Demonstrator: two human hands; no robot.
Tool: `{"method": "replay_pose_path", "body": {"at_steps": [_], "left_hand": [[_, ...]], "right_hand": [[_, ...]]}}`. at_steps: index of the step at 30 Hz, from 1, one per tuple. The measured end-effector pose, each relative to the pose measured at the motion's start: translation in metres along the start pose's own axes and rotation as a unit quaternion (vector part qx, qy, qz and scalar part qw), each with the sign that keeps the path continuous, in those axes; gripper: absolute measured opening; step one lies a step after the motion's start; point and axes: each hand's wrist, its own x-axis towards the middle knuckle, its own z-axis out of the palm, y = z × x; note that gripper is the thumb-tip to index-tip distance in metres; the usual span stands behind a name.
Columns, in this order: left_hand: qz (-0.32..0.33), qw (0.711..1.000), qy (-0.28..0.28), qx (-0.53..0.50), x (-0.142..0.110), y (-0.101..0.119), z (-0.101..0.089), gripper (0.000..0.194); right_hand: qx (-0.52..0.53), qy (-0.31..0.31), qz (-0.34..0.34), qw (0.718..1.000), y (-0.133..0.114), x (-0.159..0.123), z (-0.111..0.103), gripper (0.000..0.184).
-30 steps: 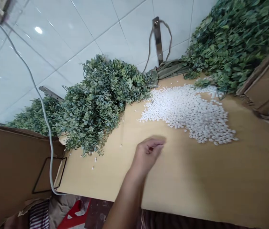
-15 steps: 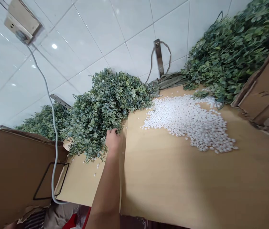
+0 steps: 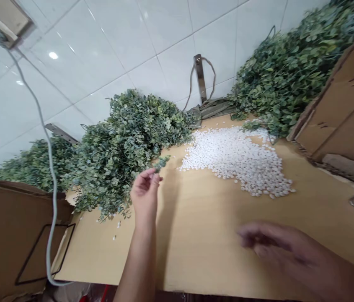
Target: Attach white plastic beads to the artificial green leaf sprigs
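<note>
– What do we record?
– Our left grip point(image 3: 145, 188) pinches a leafy sprig point(image 3: 162, 162) above the smooth tabletop point(image 3: 202, 239); our right grip point(image 3: 277, 247) is blurred, so we cannot tell its state.
– Surroundings?
– Bushy foliage point(image 3: 123, 147) just beside the leafy sprig, loose rounded white pieces point(image 3: 236, 159), a pale cable point(image 3: 52, 176) crossing before a cardboard box point(image 3: 10, 235).

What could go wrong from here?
The sprig pinched in the left hand might slip, since the hold looks light. The right hand, blurred, could scatter the white pieces if it strays into them. The left arm might also snag the hanging cable.
</note>
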Motion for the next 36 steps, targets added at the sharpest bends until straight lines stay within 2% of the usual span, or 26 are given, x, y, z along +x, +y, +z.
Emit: {"method": "replay_pose_path", "body": {"at_steps": [1, 2, 4, 6, 8, 11, 15, 19, 23, 26, 30, 32, 36], "left_hand": [[0.004, 0.999, -0.039, -0.005, -0.019, 0.001, 0.006, 0.019], [0.022, 0.996, -0.083, 0.012, -0.037, 0.003, 0.012, 0.013], [0.105, 0.973, -0.192, 0.070, -0.072, 0.004, 0.023, 0.005], [0.168, 0.944, -0.271, 0.085, -0.098, 0.006, 0.029, 0.013], [0.211, 0.919, -0.321, 0.085, -0.112, 0.008, 0.033, 0.019], [0.253, 0.895, -0.355, 0.096, -0.119, 0.008, 0.035, 0.024], [0.266, 0.874, -0.392, 0.106, -0.119, 0.009, 0.034, 0.026], [0.251, 0.858, -0.435, 0.107, -0.122, 0.011, 0.032, 0.030], [0.250, 0.848, -0.453, 0.117, -0.125, 0.012, 0.031, 0.027], [0.201, 0.863, -0.449, 0.119, -0.125, 0.011, 0.034, 0.020], [0.025, 0.906, -0.405, 0.122, -0.124, 0.006, 0.040, 0.011], [-0.049, 0.910, -0.400, 0.103, -0.125, 0.003, 0.045, 0.013], [-0.143, 0.911, -0.386, 0.014, -0.126, 0.003, 0.053, 0.011]], "right_hand": [[0.021, -0.035, 0.017, 0.999, -0.006, 0.011, 0.010, 0.039], [0.044, -0.015, 0.021, 0.999, -0.010, 0.021, 0.019, 0.046], [0.090, 0.035, 0.041, 0.994, -0.013, 0.041, 0.030, 0.058], [0.141, 0.058, 0.061, 0.986, -0.012, 0.052, 0.032, 0.062], [0.198, 0.071, 0.079, 0.974, -0.010, 0.056, 0.030, 0.057], [0.251, 0.090, 0.105, 0.958, -0.009, 0.056, 0.025, 0.048], [0.261, 0.121, 0.124, 0.950, -0.011, 0.056, 0.022, 0.040], [0.239, 0.114, 0.118, 0.957, -0.011, 0.057, 0.019, 0.035], [0.220, 0.096, 0.097, 0.966, -0.008, 0.054, 0.017, 0.032], [0.202, 0.089, 0.077, 0.972, -0.004, 0.052, 0.016, 0.029], [0.192, 0.096, 0.057, 0.975, -0.001, 0.051, 0.016, 0.027], [0.189, 0.100, 0.056, 0.975, -0.001, 0.051, 0.018, 0.026], [0.176, 0.100, 0.053, 0.978, 0.000, 0.051, 0.023, 0.027]]}}
